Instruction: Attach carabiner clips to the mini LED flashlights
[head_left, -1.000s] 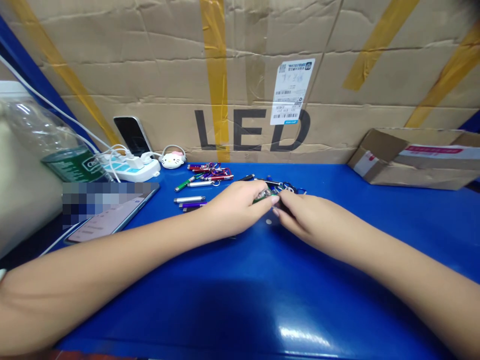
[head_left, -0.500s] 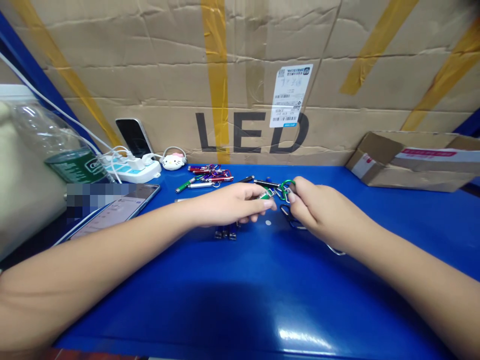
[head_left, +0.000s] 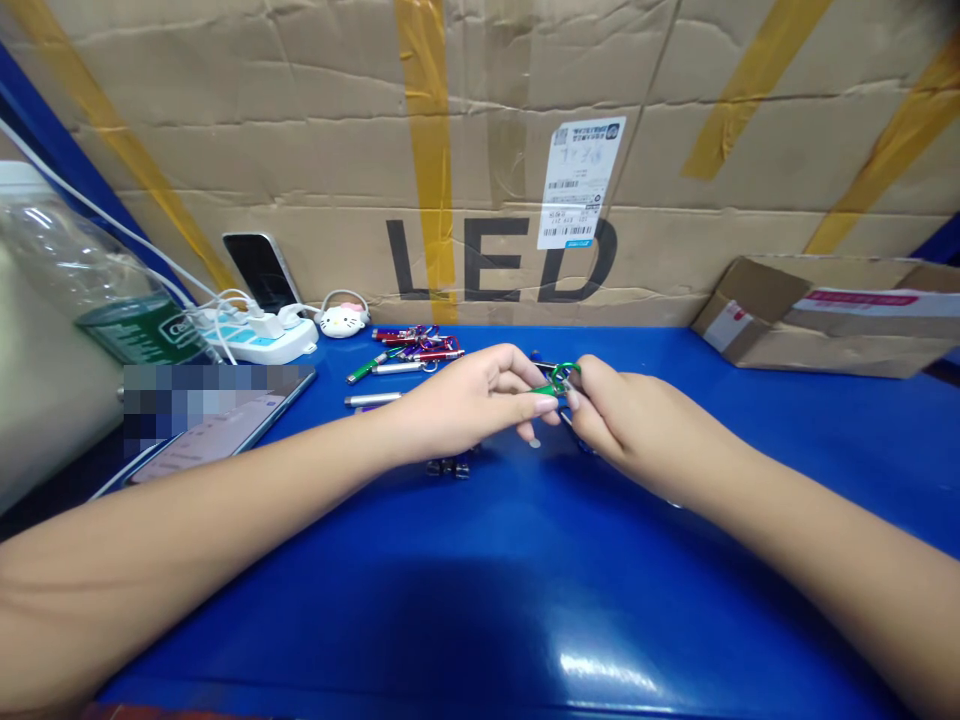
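Observation:
My left hand (head_left: 472, 405) pinches a small green tube-shaped keychain light (head_left: 545, 391) between thumb and fingers, its body mostly hidden by them. Against its end, my right hand (head_left: 645, 420) grips a green carabiner (head_left: 565, 371) by thumb and forefinger. Whether the two parts are hooked together I cannot tell. Below my left hand lie several tubes with dark metal ends (head_left: 448, 468), partly covered. A silver tube (head_left: 373, 400) lies left of that hand. Farther back is a pile of red, green and silver keychain lights (head_left: 420, 350) with carabiners.
A large cardboard box (head_left: 337, 130) stands behind the blue table (head_left: 450, 600). An open small carton (head_left: 832, 320) is at right. On the left are a phone (head_left: 232, 425), a power strip (head_left: 274, 345), a white cat-faced gadget (head_left: 343, 318) and a plastic bottle (head_left: 127, 320).
My left hand has moved slightly right, bringing the green keychain light up to the carabiner in my right hand. The right hand has shifted slightly left.

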